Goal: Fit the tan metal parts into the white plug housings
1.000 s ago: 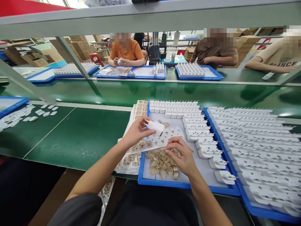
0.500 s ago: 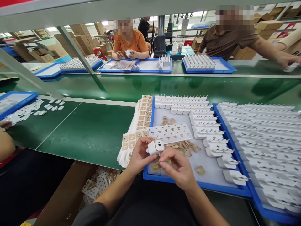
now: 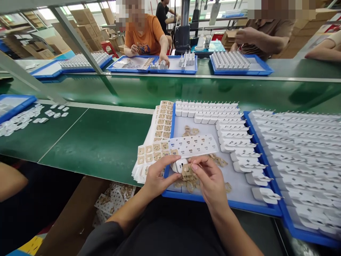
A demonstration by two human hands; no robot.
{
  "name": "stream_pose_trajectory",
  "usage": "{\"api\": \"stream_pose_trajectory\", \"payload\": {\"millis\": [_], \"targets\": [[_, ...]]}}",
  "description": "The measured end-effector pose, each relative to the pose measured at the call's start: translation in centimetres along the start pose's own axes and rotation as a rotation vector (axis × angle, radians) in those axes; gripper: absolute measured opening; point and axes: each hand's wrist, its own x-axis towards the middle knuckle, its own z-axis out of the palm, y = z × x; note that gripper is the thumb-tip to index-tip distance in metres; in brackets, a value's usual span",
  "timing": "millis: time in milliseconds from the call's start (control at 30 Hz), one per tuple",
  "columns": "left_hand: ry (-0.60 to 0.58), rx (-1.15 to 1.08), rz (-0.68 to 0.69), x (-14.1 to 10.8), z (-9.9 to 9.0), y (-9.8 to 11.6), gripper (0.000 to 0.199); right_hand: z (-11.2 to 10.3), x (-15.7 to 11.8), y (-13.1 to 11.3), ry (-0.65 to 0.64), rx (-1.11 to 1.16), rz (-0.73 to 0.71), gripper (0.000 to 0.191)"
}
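Between the thumb and fingers of my left hand (image 3: 157, 177) is a white plug charger (image 3: 177, 166), its port face turned to the right. My right hand (image 3: 213, 183) pinches a small tan adhesive piece (image 3: 188, 172) with cut-outs, held right at the charger's port face. Whether the piece touches the charger, I cannot tell. Below both hands lies the blue-rimmed tray (image 3: 234, 205), with several loose tan pieces (image 3: 220, 160) and rows of white chargers (image 3: 231, 146). A sheet of tan pieces (image 3: 153, 151), partly bare, lies across the tray's left edge.
A second blue tray (image 3: 293, 227) full of chargers adjoins on the right. White parts (image 3: 23, 119) lie on the green table at left. Below the edge, a carton (image 3: 71, 213) holds waste sheets. Across the green belt (image 3: 133, 87), co-workers sit behind more trays.
My right hand has risen slightly and moved right, bringing the tan piece up before the charger. The charger sits slightly farther right. Across the belt, one co-worker's hand now reaches into a tray.
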Motion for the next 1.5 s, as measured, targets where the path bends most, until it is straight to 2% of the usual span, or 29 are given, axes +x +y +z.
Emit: {"api": "stream_pose_trajectory", "payload": {"millis": [133, 933, 1233, 1500], "targets": [[-0.006, 0.060, 0.085, 0.6, -0.2, 0.7, 0.046, 0.4, 0.2, -0.5, -0.004, -0.024, 0.011, 0.007], [-0.030, 0.063, 0.160, 1.0, -0.6, 1.2, 0.049, 0.7, 0.2, -0.9, -0.044, -0.076, 0.013, 0.005], [-0.017, 0.087, 0.223, 1.1, -0.6, 1.3, 0.048, 1.3, 0.2, -1.6, -0.013, -0.154, -0.005, 0.009], [-0.011, 0.095, 0.234, 1.0, -0.7, 1.2, 0.049, 1.6, 0.0, -1.3, -0.012, -0.273, -0.101, 0.006]]}}
